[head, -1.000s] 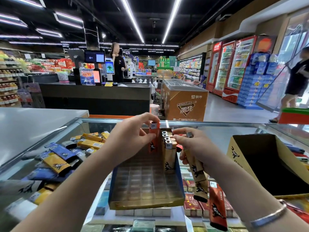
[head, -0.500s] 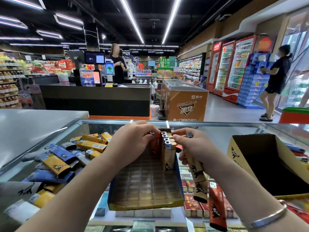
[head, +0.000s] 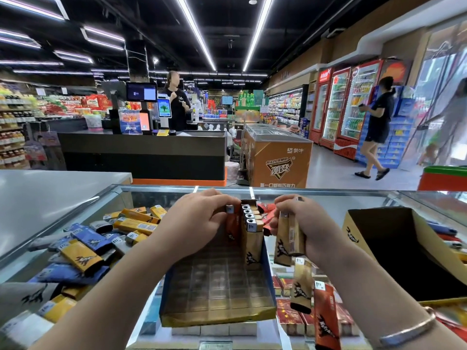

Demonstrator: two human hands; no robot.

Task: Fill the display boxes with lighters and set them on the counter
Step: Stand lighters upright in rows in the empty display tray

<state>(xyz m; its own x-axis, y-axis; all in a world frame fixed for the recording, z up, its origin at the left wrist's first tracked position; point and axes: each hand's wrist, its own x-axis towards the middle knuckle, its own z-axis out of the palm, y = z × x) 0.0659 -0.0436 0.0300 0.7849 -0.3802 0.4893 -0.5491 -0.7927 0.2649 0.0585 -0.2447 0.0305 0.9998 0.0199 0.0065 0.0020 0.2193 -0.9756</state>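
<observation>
- The left hand (head: pixel 199 221) is curling over the far end of the display box (head: pixel 217 286), its fingers pinched closed on an orange lighter (head: pixel 233 223) that is standing upright in the back row.
- The display box is lying on the glass counter (head: pixel 326 200) at about 6 o'clock in the view, tilting up toward the far end, with its clear grid of slots showing mostly bare.
- A row of tan lighters (head: pixel 251 233) is standing along the box's right wall, just beside the orange one, metal tops facing up.
- The right hand (head: pixel 303 223) is hovering at about 3 o'clock from the box, wrapped tight around a bunch of tan lighters (head: pixel 289 238) pointing downward.
- Two more lighters are hanging below that fist at about 5 o'clock: a tan one (head: pixel 300 286) and a dark orange one (head: pixel 326 317). Whether the hand is holding them I cannot tell.
- A silver bracelet (head: pixel 409 329) is sitting on the right wrist.
- A loose pile of blue, yellow and grey lighters (head: pixel 83 246) is spreading across the glass at about 9 o'clock from the box.
- A second box (head: pixel 394 248), open and dark inside, is resting at about 3 o'clock, well apart from the first.
- Red packs (head: pixel 288 314) are showing under the glass beneath the right forearm.
</observation>
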